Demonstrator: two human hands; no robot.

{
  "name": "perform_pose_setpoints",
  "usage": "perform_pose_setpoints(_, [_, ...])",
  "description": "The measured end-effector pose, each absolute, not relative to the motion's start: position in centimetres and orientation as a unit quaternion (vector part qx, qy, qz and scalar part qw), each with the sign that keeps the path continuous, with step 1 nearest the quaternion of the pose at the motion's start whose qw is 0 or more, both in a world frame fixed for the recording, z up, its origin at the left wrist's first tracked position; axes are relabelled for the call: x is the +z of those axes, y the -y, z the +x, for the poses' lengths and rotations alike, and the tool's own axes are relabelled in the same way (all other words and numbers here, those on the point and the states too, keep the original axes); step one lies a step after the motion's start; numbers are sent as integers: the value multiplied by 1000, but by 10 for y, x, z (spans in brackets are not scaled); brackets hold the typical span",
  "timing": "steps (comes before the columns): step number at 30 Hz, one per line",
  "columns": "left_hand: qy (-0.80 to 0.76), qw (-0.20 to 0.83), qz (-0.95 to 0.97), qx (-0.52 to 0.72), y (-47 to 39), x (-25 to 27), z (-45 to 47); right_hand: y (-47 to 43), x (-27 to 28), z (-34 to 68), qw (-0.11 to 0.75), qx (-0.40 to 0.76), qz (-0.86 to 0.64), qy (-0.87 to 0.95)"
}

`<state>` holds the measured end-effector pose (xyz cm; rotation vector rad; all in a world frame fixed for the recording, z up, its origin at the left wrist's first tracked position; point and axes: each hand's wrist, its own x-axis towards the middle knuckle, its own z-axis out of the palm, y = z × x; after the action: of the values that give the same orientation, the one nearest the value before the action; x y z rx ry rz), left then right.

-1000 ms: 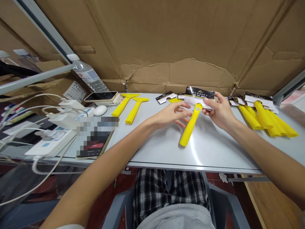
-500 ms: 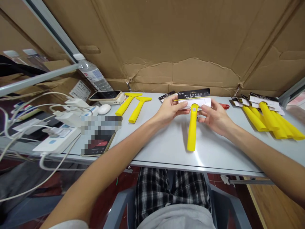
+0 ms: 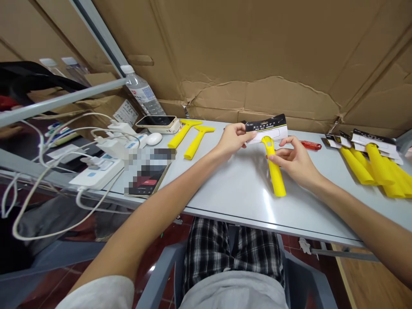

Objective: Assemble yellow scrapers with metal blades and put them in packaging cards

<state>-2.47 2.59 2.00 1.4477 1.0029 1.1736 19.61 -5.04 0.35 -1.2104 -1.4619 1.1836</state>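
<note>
The left hand [image 3: 232,139] pinched the card [image 3: 267,125] by its left end, as half a second earlier. The right hand [image 3: 298,162], previously at the card's right end, now pinched the handle [image 3: 277,178], which hung from the card between both hands above the table [image 3: 225,189], its lower end swung rightward.

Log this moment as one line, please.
left hand: pinching black-and-white card | right hand: touching yellow handle | nearby: red-handled tool on table
</note>
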Motion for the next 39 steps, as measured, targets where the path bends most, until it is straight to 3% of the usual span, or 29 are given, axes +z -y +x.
perform_pose_setpoints(9, [-454,458,625,440,-31,33,-41,49,6,202,391,444,-499,634])
perform_pose_setpoints(17, [-450,295,797,275,-39,29,-61,48,-3,203,261,366,-505,737])
perform_pose_setpoints(21, [-457,251,809,271,-51,14,-65,47,-3,205,221,350,-491,767])
perform_pose_setpoints(31, [-486,181,828,214,-53,6,-68,49,7,211,98,135,-510,844])
perform_pose_setpoints(35, [-502,286,796,182,-39,19,-71,46,2,208,107,120,-503,849])
perform_pose_setpoints(39, [-494,211,824,183,-2,20,-85,45,-7,203,137,109,-506,844])
